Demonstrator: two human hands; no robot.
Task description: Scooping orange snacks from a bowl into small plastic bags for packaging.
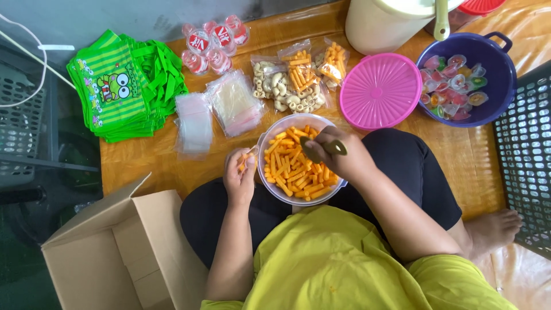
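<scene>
A clear round bowl (270,189) full of orange stick snacks (293,166) rests on my lap. My right hand (338,155) is closed on an olive-green scoop (321,150) held over the snacks. My left hand (240,172), just left of the bowl, holds a small clear bag (247,156) with a few orange sticks in it.
Filled snack bags (298,77) and empty clear bags (229,103) lie ahead on the mat. Green cartoon-frog bags (123,86) are at left, a pink lid (380,90) and purple basin of jelly cups (468,77) at right. An open cardboard box (115,247) stands at lower left.
</scene>
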